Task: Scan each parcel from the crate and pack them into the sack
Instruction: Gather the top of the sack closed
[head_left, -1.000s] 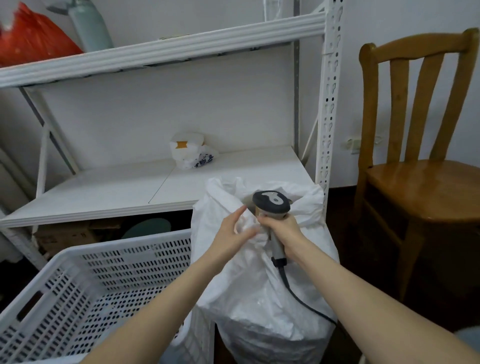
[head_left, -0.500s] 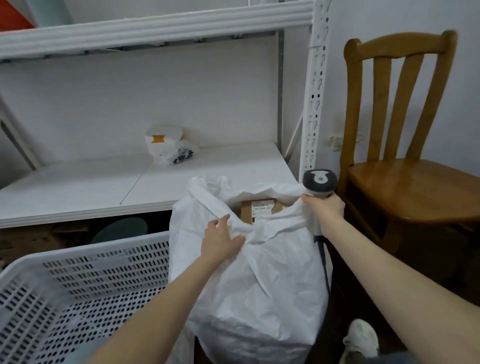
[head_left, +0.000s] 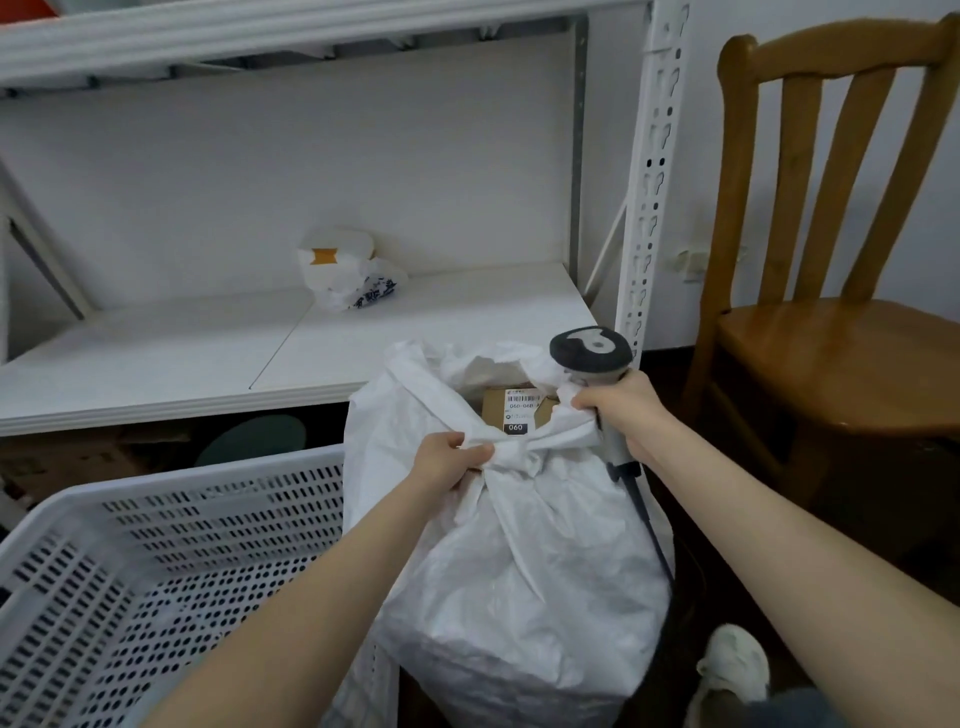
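Gripping the gathered front lip of the sack (head_left: 519, 561) with the left hand (head_left: 447, 462) closed tight, and pinching the right lip with the right hand (head_left: 623, 410), also wrapped round the scanner (head_left: 592, 353). Showing a labelled parcel (head_left: 514, 410) lying in the mouth, with the crate (head_left: 171, 525) just beside on the left. Likely handling soft, slippery, sagging and heavy, so taking bunched fabric; squeezing between shelf post (head_left: 649, 182) and chair (head_left: 831, 338).
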